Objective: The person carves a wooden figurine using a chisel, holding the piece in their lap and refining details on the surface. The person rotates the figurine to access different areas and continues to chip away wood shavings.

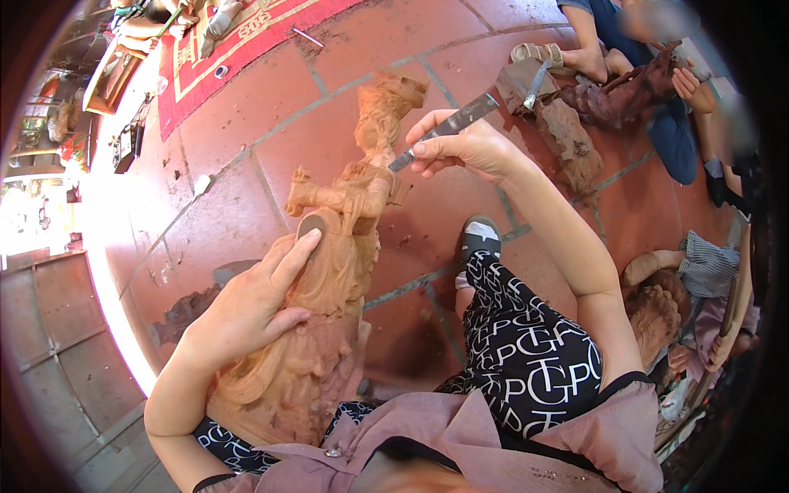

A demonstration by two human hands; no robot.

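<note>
A tall carved wooden statue (329,271), orange-brown with a narrow neck and a flat-topped head, leans up from my lap between my legs. My left hand (255,300) lies around its lower body, gripping it with the thumb apart from the fingers. A dark rounded patch (311,223) shows by the index fingertip; I cannot tell what it is. In my right hand (460,148) is a flat steel chisel (464,117), pinched between thumb and fingers. Its lower end meets or nearly meets the statue's shoulder below the neck.
Red floor tiles (222,197) carry scattered chips. A small pale tool (201,185) lies at left, near a red patterned rug (246,37). At upper right, a person holds a dark reddish carving (629,103) beside wood blocks (575,148). Another carving (657,316) is at right, near another person's hands.
</note>
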